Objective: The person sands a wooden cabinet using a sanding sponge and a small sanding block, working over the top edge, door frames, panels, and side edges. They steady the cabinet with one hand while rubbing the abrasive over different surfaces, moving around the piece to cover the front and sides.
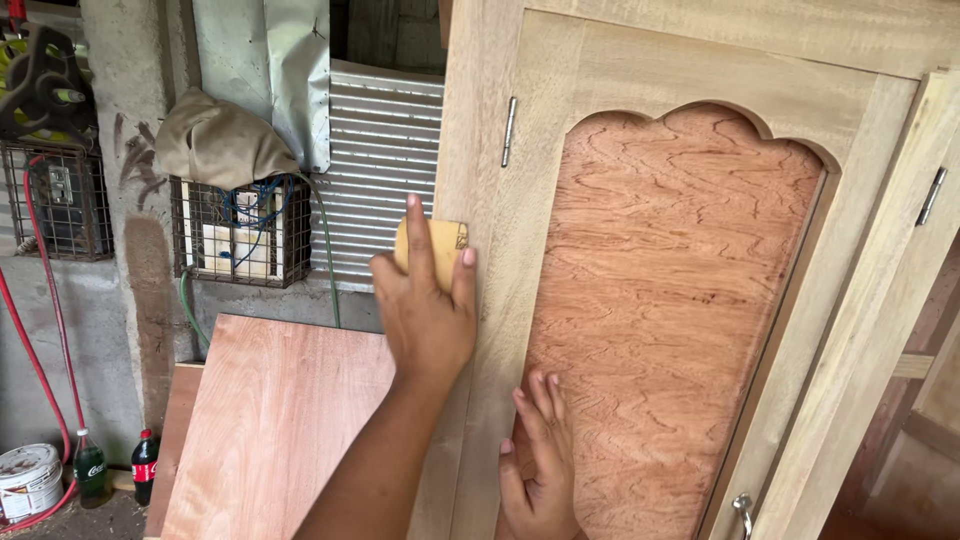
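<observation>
Firstly, two wire cages hung on the grey wall at the left. The nearer wire cage (240,232) held pale boxes and blue cables, and a beige cloth (215,140) lay over its top. The farther wire cage (55,200) contained a grey switch box. On the floor below stood a white bucket (27,480) (its contents could not be seen) and two dark bottles (145,465) with red caps.

The left hand (425,310) pressed a yellow sanding pad (437,250) flat against the pale frame of a wooden cabinet door (500,250). The fingers were spread over the pad and clasped it by its edges, so most of the pad was covered; only its upper part and right corner showed. The right hand (540,460) lay below and to the right of the pad, well apart from it, with its fingers close together and flat on the reddish panel (670,300) of the door. This hand held nothing.

The right wrist was cut off by the bottom edge. A reddish plywood sheet (270,430) leaned behind the left forearm, partly hidden by it. A metal handle (742,510) at the bottom was only partly visible.
</observation>
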